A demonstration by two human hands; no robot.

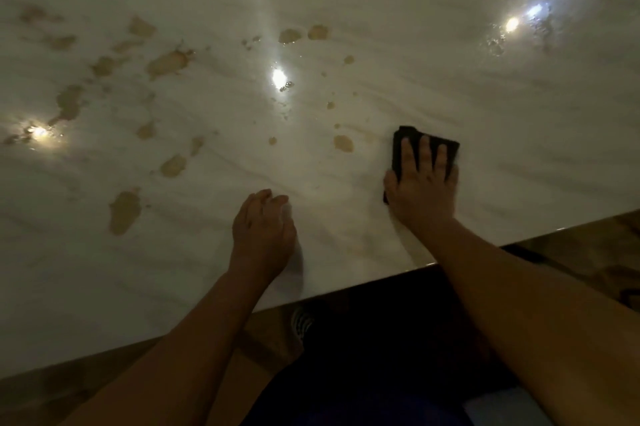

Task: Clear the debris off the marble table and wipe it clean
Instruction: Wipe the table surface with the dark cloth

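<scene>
Fingers (424,155) of right hand (420,195) press flat on dark cloth (450,147), its length seemingly pointing away; left hand (263,230) loosely curled, empty.

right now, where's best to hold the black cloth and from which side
Probably from above: the black cloth lies flat on the marble table, so no edge stands up. Press its middle with a flat palm, as the right hand does.

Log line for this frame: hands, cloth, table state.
right hand: flat on black cloth, pressing it to marble table | left hand: loosely curled, empty | tan stains: spread left of cloth
</scene>
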